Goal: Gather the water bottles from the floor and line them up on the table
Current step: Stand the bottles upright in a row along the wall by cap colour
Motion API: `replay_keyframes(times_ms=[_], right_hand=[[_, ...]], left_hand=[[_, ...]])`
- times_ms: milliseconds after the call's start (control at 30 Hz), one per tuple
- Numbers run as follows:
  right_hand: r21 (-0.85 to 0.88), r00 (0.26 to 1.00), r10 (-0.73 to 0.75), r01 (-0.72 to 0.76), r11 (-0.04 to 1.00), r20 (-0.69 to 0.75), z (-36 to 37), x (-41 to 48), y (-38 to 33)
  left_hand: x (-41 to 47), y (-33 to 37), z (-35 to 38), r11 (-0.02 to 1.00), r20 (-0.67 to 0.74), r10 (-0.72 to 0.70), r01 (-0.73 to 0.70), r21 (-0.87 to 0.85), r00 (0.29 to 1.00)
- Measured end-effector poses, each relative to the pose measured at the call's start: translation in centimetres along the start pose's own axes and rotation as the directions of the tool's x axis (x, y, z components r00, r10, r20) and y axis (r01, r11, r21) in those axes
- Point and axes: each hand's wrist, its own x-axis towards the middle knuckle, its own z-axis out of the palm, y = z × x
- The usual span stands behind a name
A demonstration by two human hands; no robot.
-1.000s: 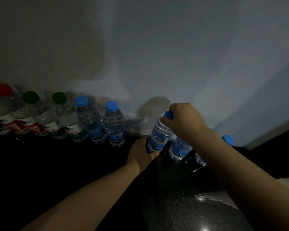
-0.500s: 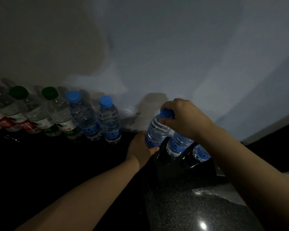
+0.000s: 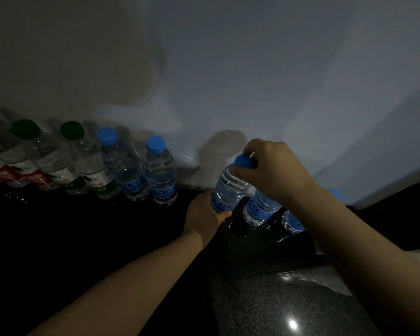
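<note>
Right hand [image 3: 274, 170] has its grip clenched around the cap [image 3: 243, 161] and neck of a blue-capped bottle [image 3: 228, 190]. The left hand [image 3: 204, 214] is wrapped round the bottom of it. The bottle leans with its top tipped toward the right hand. Its base is hidden behind the left-hand fingers, so I can't tell if it's actually touching the table [image 3: 277, 299] yet.

Left of that bottle, past a gap, the line-up stands along the wall [image 3: 252, 69]: two blue-capped ones [image 3: 160, 175], then two green-capped ones [image 3: 87, 166], then red-labelled ones [image 3: 0, 166] at the far edge. Just right of it, two more blue-label bottles [image 3: 260, 209] sit partly behind the right forearm.

Looks to me like the placing step: this one is being walked into the gap. The next move probably means standing it upright and sliding it left until it's snug beside the nearest blue cap, then letting go with both hands without knocking the neighbours on the right.

Versus a second ago, hands and bottle have hardly budged. The view has mostly swung, so the row sits further left and the red cap is nearly cut off now.
</note>
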Motion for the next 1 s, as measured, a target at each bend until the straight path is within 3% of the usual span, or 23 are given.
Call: replay_keyframes(times_ms=[233,700,1000], right_hand=[[0.020,1.000,0.000,0.000,1.000,-0.010,0.3,0.1,-0.5],[0.055,0.998,-0.057,0.057,0.997,0.000,1.4,1.4,-3.6],[0.056,0.997,-0.077,0.076,0.995,0.007,2.0,2.5,-4.9]], left_hand=[[-0.7,0.1,0.2,0.996,-0.026,-0.019,0.017,-0.084,0.999],[-0.5,-1.1,-3.1,0.997,-0.088,-0.067,0.063,-0.048,0.994],[-0.1,-1.8,-4.1,0.986,-0.152,-0.115,0.095,-0.137,0.982]])
